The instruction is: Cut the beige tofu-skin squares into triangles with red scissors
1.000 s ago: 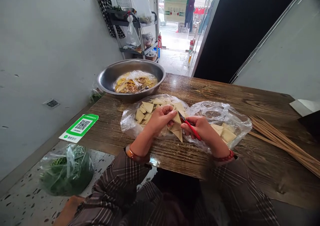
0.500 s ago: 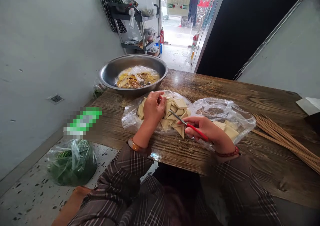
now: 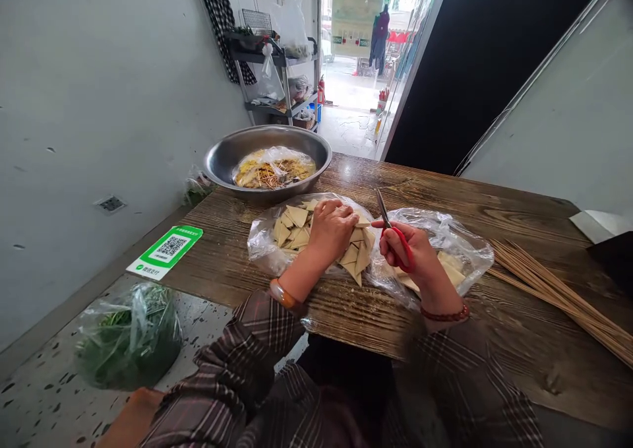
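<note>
My left hand (image 3: pixel 335 229) is over a heap of pale cut tofu-sheet pieces (image 3: pixel 297 218), mostly triangles, lying on a clear plastic bag (image 3: pixel 260 240). Its fingers are closed on a pale tofu sheet (image 3: pixel 362 220) that shows at the fingertips; the palm side is hidden. In my right hand (image 3: pixel 413 247) are red-handled scissors (image 3: pixel 383 209), blades pointing up and away from me. The right forefinger reaches toward the sheet by the left fingertips. Larger uncut tofu sheets (image 3: pixel 451 266) lie on a second plastic bag (image 3: pixel 475 243), partly behind the right wrist.
A wide steel basin (image 3: pixel 217 164) with bagged, skewered food stands at the table's far left. Bamboo sticks (image 3: pixel 554 286) lie on the right. A green QR card (image 3: pixel 168 250) sits at the left edge, above a bag of greens (image 3: pixel 131 336) below table height.
My left hand has shifted right across the heap. My right hand has turned the scissors upward, away from the pieces. The view has tilted slightly.
</note>
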`<act>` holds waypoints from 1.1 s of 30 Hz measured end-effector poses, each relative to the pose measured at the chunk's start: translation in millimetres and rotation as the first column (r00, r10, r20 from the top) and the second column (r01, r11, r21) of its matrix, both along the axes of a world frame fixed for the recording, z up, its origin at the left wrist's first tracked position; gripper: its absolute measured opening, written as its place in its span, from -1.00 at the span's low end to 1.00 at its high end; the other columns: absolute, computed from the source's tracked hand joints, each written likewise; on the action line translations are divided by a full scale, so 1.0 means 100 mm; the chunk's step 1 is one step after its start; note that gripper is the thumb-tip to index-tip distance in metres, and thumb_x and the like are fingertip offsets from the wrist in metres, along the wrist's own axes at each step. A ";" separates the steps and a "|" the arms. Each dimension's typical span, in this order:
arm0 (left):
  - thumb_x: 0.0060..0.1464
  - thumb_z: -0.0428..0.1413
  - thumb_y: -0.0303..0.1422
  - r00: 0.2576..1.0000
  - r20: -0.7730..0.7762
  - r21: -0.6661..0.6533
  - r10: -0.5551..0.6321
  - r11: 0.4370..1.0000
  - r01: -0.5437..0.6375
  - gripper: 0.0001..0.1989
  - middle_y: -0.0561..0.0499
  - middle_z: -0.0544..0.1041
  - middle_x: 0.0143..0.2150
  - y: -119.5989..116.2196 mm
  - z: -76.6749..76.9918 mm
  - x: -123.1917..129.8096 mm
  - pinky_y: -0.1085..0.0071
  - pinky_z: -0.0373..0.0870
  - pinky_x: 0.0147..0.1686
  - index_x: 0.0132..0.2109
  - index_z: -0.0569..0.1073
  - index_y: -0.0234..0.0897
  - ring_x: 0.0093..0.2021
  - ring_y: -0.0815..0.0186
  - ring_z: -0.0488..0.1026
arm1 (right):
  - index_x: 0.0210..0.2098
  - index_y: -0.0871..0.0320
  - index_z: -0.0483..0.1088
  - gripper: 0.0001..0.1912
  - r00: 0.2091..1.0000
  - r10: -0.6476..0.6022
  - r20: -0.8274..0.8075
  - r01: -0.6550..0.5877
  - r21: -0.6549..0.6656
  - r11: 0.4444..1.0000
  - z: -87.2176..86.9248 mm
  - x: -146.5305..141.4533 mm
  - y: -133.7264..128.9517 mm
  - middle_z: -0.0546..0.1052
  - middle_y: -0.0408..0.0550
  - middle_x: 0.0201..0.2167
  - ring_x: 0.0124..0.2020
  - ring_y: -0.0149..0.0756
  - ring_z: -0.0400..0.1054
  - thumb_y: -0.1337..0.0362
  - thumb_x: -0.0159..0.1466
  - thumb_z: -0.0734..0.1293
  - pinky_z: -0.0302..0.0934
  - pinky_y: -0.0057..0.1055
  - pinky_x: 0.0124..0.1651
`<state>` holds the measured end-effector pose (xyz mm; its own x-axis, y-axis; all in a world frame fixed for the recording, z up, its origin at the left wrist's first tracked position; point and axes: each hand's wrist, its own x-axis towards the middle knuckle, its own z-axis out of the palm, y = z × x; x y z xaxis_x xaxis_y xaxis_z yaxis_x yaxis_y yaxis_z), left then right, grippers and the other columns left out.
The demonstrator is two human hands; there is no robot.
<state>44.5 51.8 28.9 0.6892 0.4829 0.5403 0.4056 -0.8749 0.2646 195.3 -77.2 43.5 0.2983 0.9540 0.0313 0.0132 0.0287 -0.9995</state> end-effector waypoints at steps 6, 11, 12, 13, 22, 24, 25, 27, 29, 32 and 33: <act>0.18 0.14 -0.26 0.862 0.487 -0.439 0.141 0.893 0.102 -0.80 -0.09 0.62 -0.14 0.07 0.07 -0.04 0.25 0.35 -0.01 -0.16 0.61 -0.23 -0.06 0.18 0.47 | -0.04 0.17 0.48 -0.44 0.998 -0.062 -0.025 0.063 0.030 0.998 0.01 -0.02 0.01 0.43 -0.22 -0.58 -0.68 -0.50 0.23 -0.14 0.19 0.41 0.08 -0.53 -0.63; 0.07 0.23 -0.14 0.647 0.686 -0.695 0.333 0.565 0.445 -0.70 0.07 0.53 -0.36 0.09 0.13 -0.14 0.51 0.32 -0.42 -0.18 0.53 -0.28 -0.46 0.44 0.39 | -0.06 0.20 0.49 -0.44 1.000 -0.019 0.004 0.019 0.024 1.000 0.01 -0.05 0.00 0.42 -0.21 -0.57 -0.68 -0.50 0.22 -0.15 0.19 0.41 0.08 -0.52 -0.64; 0.04 0.25 -0.13 0.627 0.697 -0.702 0.348 0.511 0.497 -0.69 0.09 0.51 -0.37 0.07 0.15 -0.15 0.52 0.30 -0.46 -0.19 0.51 -0.29 -0.50 0.46 0.37 | -0.06 0.20 0.49 -0.44 1.000 -0.011 0.018 0.011 0.021 1.000 0.01 -0.05 -0.01 0.42 -0.21 -0.57 -0.68 -0.50 0.23 -0.14 0.20 0.41 0.08 -0.52 -0.63; 0.02 0.27 -0.12 0.613 0.705 -0.704 0.357 0.457 0.543 -0.67 0.09 0.51 -0.37 0.06 0.17 -0.16 0.53 0.30 -0.49 -0.20 0.49 -0.29 -0.52 0.48 0.38 | -0.06 0.20 0.49 -0.45 0.999 -0.005 0.034 0.005 0.015 1.000 0.01 -0.05 -0.02 0.42 -0.21 -0.56 -0.67 -0.49 0.23 -0.13 0.21 0.41 0.09 -0.52 -0.63; -0.03 0.32 -0.16 0.670 0.696 -0.716 0.259 0.173 0.677 -0.59 0.03 0.53 -0.35 -0.08 0.25 -0.20 0.56 0.27 -0.56 -0.12 0.46 -0.34 -0.52 0.45 0.47 | 0.02 0.13 0.45 -0.46 0.990 -0.097 0.103 0.097 -0.002 0.995 -0.06 -0.08 0.03 0.49 -0.15 -0.45 -0.56 -0.42 0.30 -0.07 0.19 0.43 0.22 -0.46 -0.53; -0.04 0.32 -0.22 0.697 0.684 -0.729 0.213 0.172 0.663 -0.60 0.02 0.54 -0.33 -0.12 0.25 -0.19 0.57 0.25 -0.54 -0.09 0.48 -0.34 -0.50 0.47 0.46 | 0.05 0.10 0.43 -0.47 0.984 -0.144 0.108 0.142 0.025 0.990 -0.07 -0.08 0.06 0.49 -0.15 -0.40 -0.51 -0.40 0.33 -0.03 0.17 0.45 0.26 -0.44 -0.47; -0.04 0.32 -0.25 0.712 0.677 -0.736 0.187 0.173 0.655 -0.60 0.02 0.54 -0.32 -0.14 0.24 -0.19 0.57 0.26 -0.53 -0.08 0.48 -0.34 -0.49 0.47 0.46 | 0.05 0.09 0.42 -0.47 0.981 -0.163 0.105 0.159 0.043 0.986 -0.07 -0.08 0.07 0.49 -0.15 -0.39 -0.49 -0.40 0.34 0.00 0.16 0.46 0.28 -0.42 -0.44; -0.03 0.31 -0.27 0.736 0.664 -0.747 0.136 0.184 0.639 -0.59 0.00 0.56 -0.28 -0.16 0.23 -0.17 0.56 0.31 -0.48 -0.04 0.48 -0.34 -0.46 0.46 0.47 | 0.06 0.08 0.41 -0.45 0.980 -0.186 0.074 0.180 0.075 0.981 -0.07 -0.08 0.08 0.49 -0.15 -0.36 -0.46 -0.39 0.35 0.03 0.14 0.47 0.30 -0.41 -0.39; -0.01 0.30 -0.28 0.760 0.645 -0.758 0.081 0.195 0.623 -0.55 -0.05 0.58 -0.21 -0.18 0.20 -0.15 0.52 0.40 -0.41 0.02 0.46 -0.34 -0.42 0.42 0.49 | 0.07 0.07 0.40 -0.44 0.982 -0.189 0.019 0.187 0.092 0.978 -0.06 -0.07 0.09 0.49 -0.14 -0.33 -0.42 -0.38 0.36 0.06 0.11 0.49 0.30 -0.42 -0.38; 0.01 0.29 -0.28 0.793 0.609 -0.777 0.016 0.213 0.592 -0.50 -0.05 0.59 -0.22 -0.18 0.14 -0.12 0.46 0.46 -0.34 0.09 0.43 -0.35 -0.41 0.39 0.51 | 0.08 0.04 0.40 -0.42 0.982 -0.185 -0.027 0.187 0.090 0.978 -0.05 -0.06 0.08 0.48 -0.15 -0.29 -0.40 -0.40 0.34 0.09 0.09 0.51 0.29 -0.44 -0.37; 0.01 0.28 -0.29 0.804 0.595 -0.783 0.000 0.225 0.580 -0.49 -0.02 0.58 -0.25 -0.18 0.12 -0.11 0.46 0.45 -0.35 0.11 0.43 -0.35 -0.42 0.39 0.51 | 0.07 0.04 0.41 -0.42 0.983 -0.183 -0.026 0.184 0.084 0.979 -0.05 -0.06 0.08 0.47 -0.16 -0.29 -0.40 -0.40 0.33 0.09 0.08 0.52 0.29 -0.45 -0.37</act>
